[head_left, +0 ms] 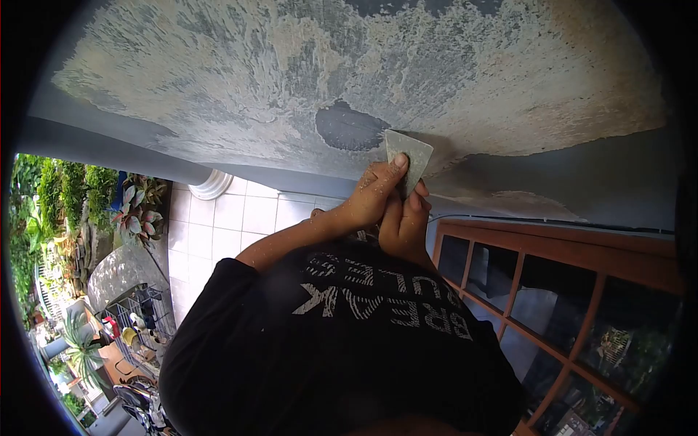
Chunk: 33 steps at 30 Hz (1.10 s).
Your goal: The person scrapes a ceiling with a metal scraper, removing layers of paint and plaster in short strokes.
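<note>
A thin, flat, greyish scraper plate (412, 151) is held with its upper edge against the peeling ceiling surface (291, 65), beside a dark grey bare patch (351, 126). My left hand (369, 190) is closed on the plate, thumb pressed on its face; pale flakes dot the skin. Just below and to the right, my right hand (406, 227) is closed around the plate's lower end. Its fingertips show along the lower right edge, and the two hands touch. The plate's lowest part is hidden by the hands.
A brown-framed window (516, 291) with a thin cable above it is at the right. On the left are a round column (209, 183), white floor tiles (218, 225), plants (134, 211) and a wire rack (145, 312) of shoes. My black shirt (327, 349) fills the lower middle.
</note>
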Motion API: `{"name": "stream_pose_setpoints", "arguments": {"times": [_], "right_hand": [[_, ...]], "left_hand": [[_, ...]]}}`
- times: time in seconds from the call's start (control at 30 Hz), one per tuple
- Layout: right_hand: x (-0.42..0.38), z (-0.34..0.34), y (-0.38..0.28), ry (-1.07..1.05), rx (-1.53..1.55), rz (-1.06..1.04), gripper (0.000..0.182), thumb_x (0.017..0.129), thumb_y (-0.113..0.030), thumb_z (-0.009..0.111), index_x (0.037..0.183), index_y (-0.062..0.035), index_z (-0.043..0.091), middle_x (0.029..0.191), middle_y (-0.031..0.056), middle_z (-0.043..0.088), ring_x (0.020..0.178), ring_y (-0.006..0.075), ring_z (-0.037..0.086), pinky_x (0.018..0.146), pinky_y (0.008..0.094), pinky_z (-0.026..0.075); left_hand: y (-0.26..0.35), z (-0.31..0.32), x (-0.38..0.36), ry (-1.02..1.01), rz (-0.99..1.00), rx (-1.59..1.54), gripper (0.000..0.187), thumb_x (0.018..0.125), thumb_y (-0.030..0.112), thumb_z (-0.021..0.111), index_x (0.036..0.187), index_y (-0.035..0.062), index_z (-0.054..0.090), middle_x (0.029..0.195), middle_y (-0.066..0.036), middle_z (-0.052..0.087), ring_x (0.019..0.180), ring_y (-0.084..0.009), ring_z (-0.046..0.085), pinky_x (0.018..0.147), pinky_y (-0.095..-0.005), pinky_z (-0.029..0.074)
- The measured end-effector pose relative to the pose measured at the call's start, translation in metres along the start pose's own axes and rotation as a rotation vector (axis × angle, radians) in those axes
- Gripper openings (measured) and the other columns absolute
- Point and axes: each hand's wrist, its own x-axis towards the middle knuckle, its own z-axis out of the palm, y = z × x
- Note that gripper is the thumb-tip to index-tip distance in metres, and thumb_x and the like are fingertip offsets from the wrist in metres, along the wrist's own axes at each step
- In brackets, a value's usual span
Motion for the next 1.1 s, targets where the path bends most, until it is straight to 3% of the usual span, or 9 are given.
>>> {"name": "stream_pose_setpoints", "arguments": {"times": [0.23,0.33,0.43,0.57,0.83,0.9,0.97,1.03,1.1], "right_hand": [[0.007,-0.008,0.004,-0.029,0.041,0.044,0.028,0.082,0.002,0.045,0.108,0.0075,0.049,0.095,0.0229,0.058,0.089,0.0377,0.06,0.075,0.0366,0.048],[0.021,-0.004,-0.008,0.008,0.062,-0.052,0.029,0.081,0.001,0.045,0.11,0.0075,0.049,0.097,0.0235,0.057,0.091,0.0373,0.06,0.077,0.0368,0.048],[0.008,0.0,0.001,0.067,-0.03,-0.151,0.031,0.081,0.001,0.046,0.111,0.0074,0.048,0.098,0.0239,0.057,0.091,0.0371,0.06,0.077,0.0365,0.048],[0.001,0.0,0.002,0.039,-0.165,-0.02,0.029,0.081,0.001,0.046,0.11,0.0072,0.049,0.096,0.023,0.059,0.089,0.036,0.061,0.078,0.0361,0.048],[-0.001,-0.004,0.007,-0.02,0.075,0.117,0.028,0.082,0.001,0.045,0.109,0.0063,0.05,0.094,0.0216,0.06,0.087,0.0347,0.062,0.079,0.0357,0.048],[0.011,-0.011,0.004,-0.034,-0.368,-0.15,0.028,0.082,0.001,0.044,0.109,0.0063,0.05,0.096,0.0215,0.06,0.089,0.0344,0.062,0.08,0.0352,0.047],[0.013,-0.013,-0.001,-0.05,-0.375,-0.184,0.028,0.082,0.001,0.044,0.109,0.0061,0.05,0.098,0.0215,0.059,0.091,0.034,0.061,0.081,0.0346,0.047],[0.017,-0.008,-0.005,-0.032,0.044,-0.022,0.029,0.082,0.001,0.044,0.11,0.0059,0.049,0.1,0.0216,0.058,0.094,0.0334,0.06,0.082,0.034,0.046],[0.004,-0.008,0.012,-0.026,-0.289,-0.208,0.028,0.082,0.001,0.044,0.11,0.0058,0.049,0.098,0.0215,0.058,0.092,0.0335,0.061,0.08,0.0335,0.047]], "left_hand": [[-0.006,0.004,0.006,0.047,0.083,0.013,0.057,0.095,0.046,0.031,0.082,0.0,0.061,0.072,-0.01,0.063,0.068,-0.0168,0.061,0.067,-0.0271,0.049],[0.007,-0.003,0.006,0.001,0.151,0.024,0.057,0.095,0.046,0.031,0.082,0.0001,0.061,0.073,-0.01,0.063,0.071,-0.0165,0.061,0.068,-0.0268,0.049],[0.002,-0.006,0.002,-0.036,0.028,0.004,0.057,0.095,0.046,0.031,0.081,0.0001,0.061,0.075,-0.01,0.063,0.073,-0.0163,0.06,0.07,-0.0269,0.049],[-0.006,-0.002,0.002,0.018,-0.015,0.013,0.058,0.094,0.048,0.032,0.082,0.0001,0.061,0.076,-0.011,0.063,0.075,-0.0172,0.061,0.072,-0.0286,0.049],[-0.001,0.004,0.0,0.04,-0.011,0.085,0.057,0.094,0.047,0.032,0.082,0.0002,0.061,0.075,-0.012,0.063,0.073,-0.0185,0.061,0.071,-0.0293,0.05],[0.002,0.006,0.006,0.005,0.03,0.066,0.057,0.095,0.047,0.031,0.081,0.0,0.061,0.074,-0.011,0.063,0.073,-0.0183,0.061,0.07,-0.0292,0.05],[0.015,0.01,0.006,-0.026,0.1,0.035,0.057,0.095,0.047,0.031,0.082,-0.0003,0.061,0.073,-0.01,0.063,0.073,-0.0179,0.061,0.07,-0.029,0.05],[0.023,0.01,0.002,0.001,0.076,0.099,0.057,0.095,0.047,0.031,0.082,-0.0005,0.061,0.072,-0.009,0.062,0.073,-0.0171,0.061,0.07,-0.0286,0.049],[0.013,0.004,0.001,0.007,0.04,0.134,0.057,0.095,0.047,0.031,0.082,-0.0006,0.061,0.071,-0.009,0.062,0.072,-0.017,0.061,0.07,-0.0288,0.049]]}}
